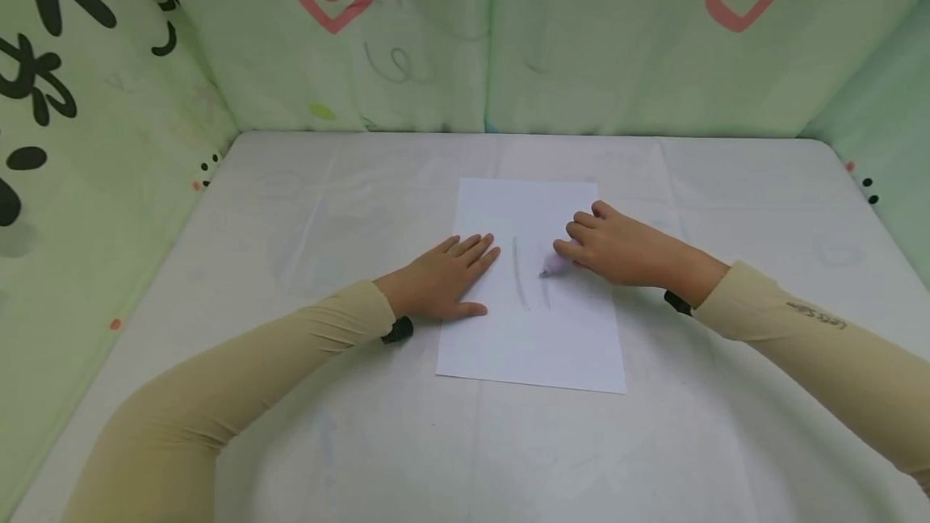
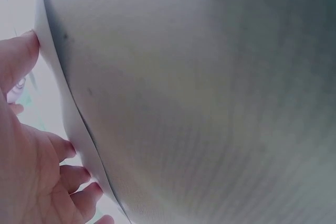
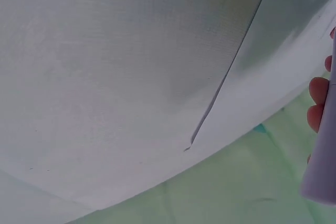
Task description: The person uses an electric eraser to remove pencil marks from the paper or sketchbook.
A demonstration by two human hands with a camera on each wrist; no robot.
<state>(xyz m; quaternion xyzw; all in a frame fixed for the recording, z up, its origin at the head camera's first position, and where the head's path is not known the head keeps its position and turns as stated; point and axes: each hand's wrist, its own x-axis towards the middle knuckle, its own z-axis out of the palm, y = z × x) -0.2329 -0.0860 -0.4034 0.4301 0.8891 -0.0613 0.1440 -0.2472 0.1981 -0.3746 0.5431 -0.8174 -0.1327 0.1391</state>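
Note:
A sheet of white paper (image 1: 523,353) lies on the table, with grey strokes (image 1: 518,273) drawn down its middle. My left hand (image 1: 446,277) rests flat on the paper's left side, fingers spread. In my right hand (image 1: 617,248) I grip a thick lavender pen (image 1: 555,264), its pointed tip close over the paper by a shorter, fainter stroke (image 1: 546,294). The right wrist view shows the pen's wide body (image 3: 323,156) with fingertips (image 3: 318,90) curled round it. Seen from the left wrist, the fingers (image 2: 79,177) press at the paper's edge.
A white cloth (image 1: 349,442) covers the table. Light green curtains (image 1: 581,63) with hearts and dark shapes stand along the back and both sides. A black wrist strap (image 1: 397,330) shows under the left wrist, another strap (image 1: 677,302) under the right.

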